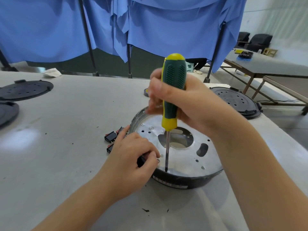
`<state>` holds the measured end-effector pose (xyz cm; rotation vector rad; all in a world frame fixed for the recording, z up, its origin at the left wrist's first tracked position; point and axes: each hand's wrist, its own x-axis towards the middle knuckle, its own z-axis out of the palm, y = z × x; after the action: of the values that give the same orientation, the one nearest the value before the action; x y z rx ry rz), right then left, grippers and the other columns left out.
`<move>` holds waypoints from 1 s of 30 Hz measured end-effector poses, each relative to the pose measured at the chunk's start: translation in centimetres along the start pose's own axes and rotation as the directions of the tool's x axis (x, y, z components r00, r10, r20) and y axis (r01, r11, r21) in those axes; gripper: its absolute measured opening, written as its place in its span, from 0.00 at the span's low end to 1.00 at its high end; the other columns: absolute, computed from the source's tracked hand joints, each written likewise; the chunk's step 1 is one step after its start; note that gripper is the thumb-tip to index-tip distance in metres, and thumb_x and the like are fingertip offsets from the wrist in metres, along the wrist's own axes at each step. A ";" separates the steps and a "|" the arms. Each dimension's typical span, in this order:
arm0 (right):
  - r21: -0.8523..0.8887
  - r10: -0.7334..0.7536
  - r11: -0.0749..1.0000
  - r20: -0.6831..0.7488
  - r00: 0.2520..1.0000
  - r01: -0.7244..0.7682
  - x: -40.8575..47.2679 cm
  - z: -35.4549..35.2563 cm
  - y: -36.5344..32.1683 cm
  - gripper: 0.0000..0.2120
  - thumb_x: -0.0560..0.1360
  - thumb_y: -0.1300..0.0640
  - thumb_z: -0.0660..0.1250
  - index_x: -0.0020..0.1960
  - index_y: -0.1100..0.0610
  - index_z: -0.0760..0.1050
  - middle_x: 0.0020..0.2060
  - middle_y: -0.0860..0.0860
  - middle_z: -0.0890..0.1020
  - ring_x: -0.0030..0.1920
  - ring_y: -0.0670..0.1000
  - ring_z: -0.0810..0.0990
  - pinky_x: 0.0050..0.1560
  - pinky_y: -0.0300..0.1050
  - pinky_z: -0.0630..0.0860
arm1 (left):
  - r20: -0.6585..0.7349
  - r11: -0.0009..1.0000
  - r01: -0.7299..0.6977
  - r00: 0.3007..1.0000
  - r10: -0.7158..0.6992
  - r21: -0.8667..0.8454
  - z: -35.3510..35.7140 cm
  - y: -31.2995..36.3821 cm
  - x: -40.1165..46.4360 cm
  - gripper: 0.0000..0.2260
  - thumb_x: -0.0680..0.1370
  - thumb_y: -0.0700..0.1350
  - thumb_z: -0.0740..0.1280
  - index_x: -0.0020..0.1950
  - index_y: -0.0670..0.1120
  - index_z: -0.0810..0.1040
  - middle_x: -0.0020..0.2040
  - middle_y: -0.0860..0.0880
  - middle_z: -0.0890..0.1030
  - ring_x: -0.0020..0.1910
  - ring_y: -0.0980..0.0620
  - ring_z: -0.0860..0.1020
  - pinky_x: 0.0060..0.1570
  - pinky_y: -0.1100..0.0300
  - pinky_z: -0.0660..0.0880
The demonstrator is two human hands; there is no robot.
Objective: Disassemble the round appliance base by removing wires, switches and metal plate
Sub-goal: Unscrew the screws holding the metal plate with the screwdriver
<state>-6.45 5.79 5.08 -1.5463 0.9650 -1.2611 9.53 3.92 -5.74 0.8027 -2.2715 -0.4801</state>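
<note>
The round black appliance base [181,181] lies on the table in front of me, its silver metal plate [186,157] facing up with a large centre hole and several small holes. My right hand [183,104] grips the green and yellow screwdriver [173,84], held upright with its tip on the plate's near edge. My left hand [133,157] holds the base's left rim, fingers curled over it. Black rocker switches [110,137] with red tops lie just left of the base, partly hidden by my left hand.
Black round perforated covers lie at far left [25,90], at the left edge [6,112] and at right [236,102]. A crumpled cloth [52,72] sits at the table's back. Blue curtains hang behind. Another table [266,64] stands at right. Small black debris dots the tabletop.
</note>
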 end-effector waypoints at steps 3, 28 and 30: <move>-0.033 -0.061 0.998 -0.222 0.973 0.055 -0.2 -0.4 -1.1 0.22 0.71 0.51 0.72 0.61 0.54 0.70 0.41 0.49 0.83 0.39 0.48 0.84 0.44 0.44 0.81 | -0.011 1.000 -0.002 1.000 0.001 -0.003 0.1 0.0 -0.1 0.14 0.73 0.52 0.57 0.37 0.53 0.81 0.32 0.56 0.76 0.42 0.60 0.75 0.74 0.63 0.50; -0.446 -0.317 0.880 -0.291 0.903 0.165 -1.5 -1.3 -1.6 0.15 0.70 0.52 0.75 0.53 0.54 0.76 0.38 0.47 0.80 0.44 0.49 0.81 0.43 0.39 0.79 | 0.775 0.835 0.387 0.627 0.072 -0.390 -4.7 0.8 7.6 0.10 0.75 0.40 0.72 0.56 0.48 0.84 0.53 0.48 0.85 0.56 0.51 0.83 0.55 0.64 0.76; -0.442 -0.321 0.879 -0.276 0.906 0.177 -1.6 -1.5 -1.6 0.15 0.69 0.53 0.76 0.52 0.54 0.76 0.39 0.48 0.80 0.45 0.52 0.81 0.42 0.40 0.79 | 0.783 0.815 0.390 0.610 0.120 -0.429 -4.3 0.6 8.1 0.10 0.75 0.39 0.71 0.56 0.48 0.84 0.54 0.47 0.85 0.56 0.49 0.83 0.56 0.62 0.76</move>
<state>-8.13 7.52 6.31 -1.8582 1.3502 -1.6297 7.52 -1.47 1.47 0.4815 -2.5612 -1.8183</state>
